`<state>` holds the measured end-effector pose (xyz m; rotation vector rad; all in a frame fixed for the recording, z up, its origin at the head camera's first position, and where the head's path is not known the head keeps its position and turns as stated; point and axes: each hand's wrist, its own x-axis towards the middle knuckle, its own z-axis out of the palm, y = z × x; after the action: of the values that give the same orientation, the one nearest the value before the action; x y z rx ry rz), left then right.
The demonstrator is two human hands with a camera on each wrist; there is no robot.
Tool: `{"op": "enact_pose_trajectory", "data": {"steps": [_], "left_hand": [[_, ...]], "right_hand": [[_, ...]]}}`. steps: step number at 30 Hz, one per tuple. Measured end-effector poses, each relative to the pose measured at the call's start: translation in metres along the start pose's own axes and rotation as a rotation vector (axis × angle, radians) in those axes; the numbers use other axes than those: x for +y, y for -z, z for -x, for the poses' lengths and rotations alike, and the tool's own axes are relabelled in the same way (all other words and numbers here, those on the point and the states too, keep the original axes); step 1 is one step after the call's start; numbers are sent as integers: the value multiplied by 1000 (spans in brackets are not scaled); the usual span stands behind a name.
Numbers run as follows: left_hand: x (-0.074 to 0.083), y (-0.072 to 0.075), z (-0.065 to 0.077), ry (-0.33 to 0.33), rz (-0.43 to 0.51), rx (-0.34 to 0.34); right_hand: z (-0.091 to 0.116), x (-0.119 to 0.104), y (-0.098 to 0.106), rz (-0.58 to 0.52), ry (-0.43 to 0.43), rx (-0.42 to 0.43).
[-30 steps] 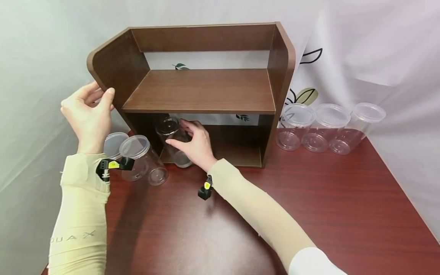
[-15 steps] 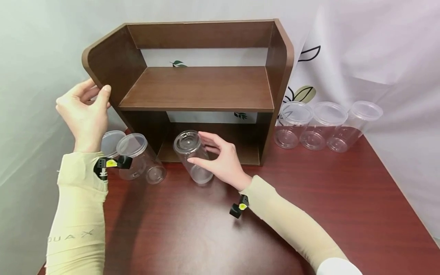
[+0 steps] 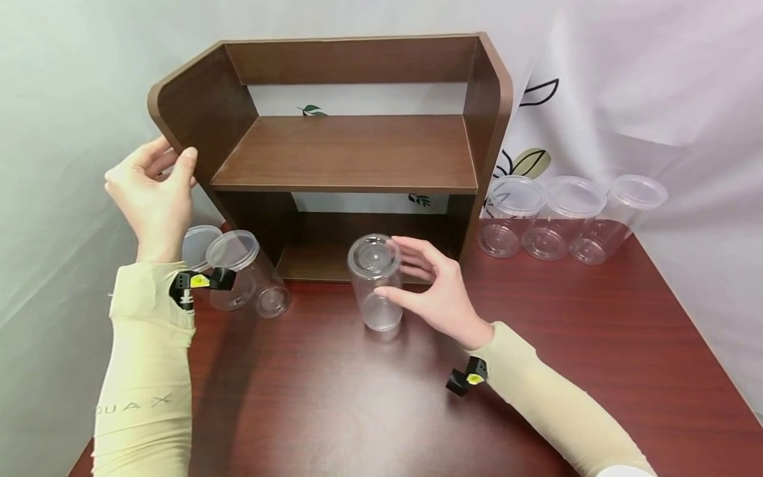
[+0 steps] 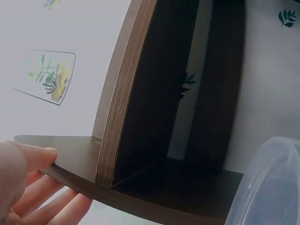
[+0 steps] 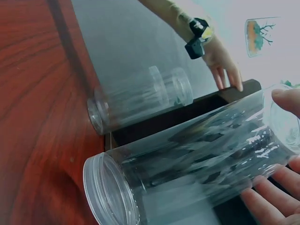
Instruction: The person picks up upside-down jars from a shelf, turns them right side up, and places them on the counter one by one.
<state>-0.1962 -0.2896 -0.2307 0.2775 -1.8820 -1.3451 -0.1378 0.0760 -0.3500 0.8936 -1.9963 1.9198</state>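
My right hand holds a clear plastic jar in front of the shelf's lower opening, thumb on one side and fingers on the other. The jar is upside down: its base faces up, and the pale lid is at the lower end, close over the table in the right wrist view. My left hand grips the front edge of the left side panel of a brown two-tier wooden shelf, thumb in front and fingers behind. In the left wrist view the fingers curl under that panel.
Two lidded clear jars stand left of the shelf, below my left forearm. To its right, three more lidded jars line up near the back wall. The reddish wooden table extends in front, with pale curtains around.
My right hand has brought the jar out of the lower left compartment, forward and to the right. The left hand keeps its grip on the side panel.
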Motion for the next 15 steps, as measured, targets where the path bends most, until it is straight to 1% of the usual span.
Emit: {"op": "enact_pose_trajectory", "data": {"steps": [2, 6, 7, 10, 12, 15], "left_hand": [[3, -1, 3, 5, 9, 7], [14, -2, 13, -4, 48, 50], [17, -3, 15, -4, 74, 63], [27, -3, 24, -9, 173, 113], [34, -2, 34, -42, 200, 145], [46, -1, 54, -144, 237, 174]], "right_hand": [[6, 5, 7, -4, 9, 1], [16, 0, 20, -4, 2, 9], [19, 2, 23, -3, 3, 14], [24, -1, 33, 0, -7, 36], [28, -4, 38, 5, -14, 54], [31, -8, 46, 10, -23, 81]]}}
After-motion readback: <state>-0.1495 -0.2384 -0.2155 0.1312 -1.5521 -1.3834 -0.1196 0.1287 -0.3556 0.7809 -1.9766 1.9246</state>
